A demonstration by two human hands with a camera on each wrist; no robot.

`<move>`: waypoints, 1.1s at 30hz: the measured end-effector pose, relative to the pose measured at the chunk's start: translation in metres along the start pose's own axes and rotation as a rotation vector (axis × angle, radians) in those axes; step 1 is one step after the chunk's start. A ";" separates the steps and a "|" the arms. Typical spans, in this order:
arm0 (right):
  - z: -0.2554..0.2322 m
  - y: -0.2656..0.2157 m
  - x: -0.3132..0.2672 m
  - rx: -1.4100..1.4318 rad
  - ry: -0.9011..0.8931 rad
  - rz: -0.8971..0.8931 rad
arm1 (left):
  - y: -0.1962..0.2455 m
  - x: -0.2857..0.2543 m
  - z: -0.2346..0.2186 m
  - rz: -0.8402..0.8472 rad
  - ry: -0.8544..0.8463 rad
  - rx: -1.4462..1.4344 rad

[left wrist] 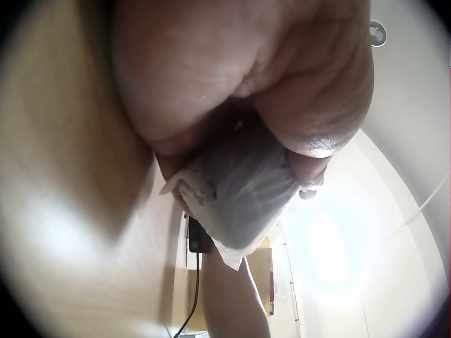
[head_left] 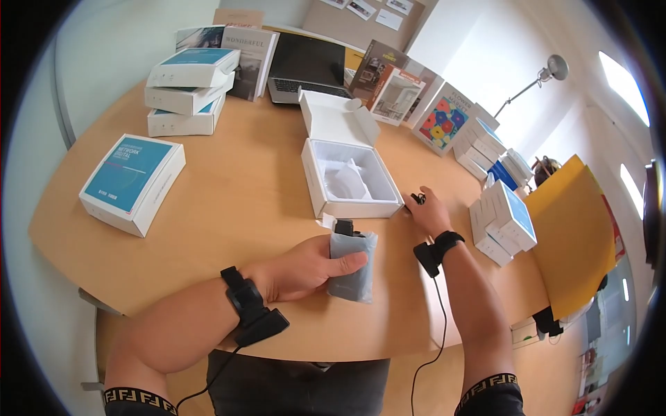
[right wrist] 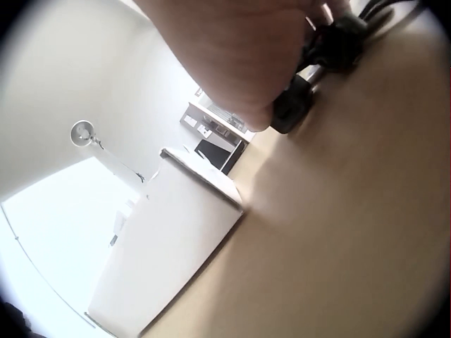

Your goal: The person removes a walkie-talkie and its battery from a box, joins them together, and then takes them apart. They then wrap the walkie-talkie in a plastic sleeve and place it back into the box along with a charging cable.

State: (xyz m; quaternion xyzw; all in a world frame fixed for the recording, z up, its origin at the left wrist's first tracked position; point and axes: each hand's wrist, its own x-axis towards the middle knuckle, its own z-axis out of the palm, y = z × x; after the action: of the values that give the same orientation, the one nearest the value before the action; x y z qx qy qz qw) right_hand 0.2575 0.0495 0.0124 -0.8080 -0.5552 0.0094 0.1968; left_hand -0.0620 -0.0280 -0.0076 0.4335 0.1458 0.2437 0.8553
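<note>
A pale wooden table [head_left: 236, 208] spreads across the room, with a desk lamp [head_left: 553, 67] beyond its right side. Toward the back sits a laptop [head_left: 305, 62] with its screen up, between upright books [head_left: 246, 66] on the left and more books [head_left: 395, 97] on the right, one with bright flowers on its cover. Three white boxes with blue labels form a stack [head_left: 182, 100] at the back left, and a single box [head_left: 128, 177] of the same kind lies nearer on that side. More boxes [head_left: 496, 225] are piled near the right edge, next to a large yellow sheet [head_left: 576, 236].

An open white box [head_left: 357, 209] stands in the middle, its lid tipped back toward the laptop, with white packing inside. In front of it, the left hand [head_left: 305, 267] grips a grey plastic pouch [head_left: 350, 281], thumb laid across its face; a black item [head_left: 345, 227] pokes out of the top. The right hand [head_left: 431, 213] is just beside the box's near right corner, fingers pinching a black cable [head_left: 418, 198] close to the tabletop. Each wrist wears a strapped black camera [head_left: 253, 305].
</note>
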 end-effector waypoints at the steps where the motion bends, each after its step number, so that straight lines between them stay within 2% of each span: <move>1: -0.008 -0.004 -0.001 0.042 -0.050 -0.020 | 0.000 0.000 0.000 0.006 0.004 -0.009; 3: -0.012 0.005 0.006 0.076 -0.109 -0.040 | 0.000 0.000 0.000 -0.002 -0.013 0.005; 5: -0.009 0.025 0.022 0.029 -0.139 -0.180 | -0.001 0.000 0.000 0.010 -0.014 0.008; 6: -0.009 0.032 0.027 0.023 -0.143 -0.177 | -0.002 0.001 0.000 0.019 -0.017 0.020; 8: -0.011 0.036 0.031 -0.003 -0.178 -0.290 | -0.003 0.003 -0.002 0.032 -0.019 0.039; 12: -0.011 0.034 0.022 -0.032 -0.234 -0.282 | -0.003 0.003 -0.001 0.059 -0.040 0.044; 14: -0.007 0.036 0.012 -0.055 -0.163 -0.384 | -0.004 0.004 -0.001 0.062 -0.033 0.034; 15: -0.005 0.036 0.008 -0.060 -0.165 -0.380 | -0.005 0.004 0.000 0.065 -0.026 0.029; 17: 0.000 0.041 -0.001 -0.093 -0.036 -0.498 | -0.007 0.006 -0.002 0.070 -0.014 0.041; 20: 0.004 0.050 0.001 -0.058 0.003 -0.520 | -0.004 0.006 0.002 0.055 0.014 0.057; 22: 0.002 0.058 0.014 -0.012 -0.048 -0.551 | -0.002 0.004 0.001 0.041 0.051 0.057; 24: -0.005 0.059 0.030 0.039 -0.104 -0.595 | -0.001 0.005 0.000 0.016 -0.026 0.031; 26: -0.021 0.052 0.043 0.177 -0.291 -0.278 | -0.003 0.005 0.001 0.021 -0.007 0.037; 28: -0.034 0.041 0.056 0.161 -0.177 -0.407 | -0.003 0.006 0.000 0.034 0.012 0.042; 31: -0.058 -0.002 0.069 0.182 -0.172 -0.380 | -0.001 0.007 -0.001 0.003 -0.017 0.015; 33: -0.062 -0.034 0.073 0.210 -0.161 -0.471 | 0.000 0.007 -0.001 -0.022 -0.010 0.033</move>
State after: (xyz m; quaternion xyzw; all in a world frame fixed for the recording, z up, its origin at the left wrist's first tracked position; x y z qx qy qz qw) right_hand 0.2696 0.1064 0.0960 -0.6284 -0.7378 0.0850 0.2315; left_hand -0.0569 -0.0240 -0.0081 0.4471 0.1505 0.2298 0.8513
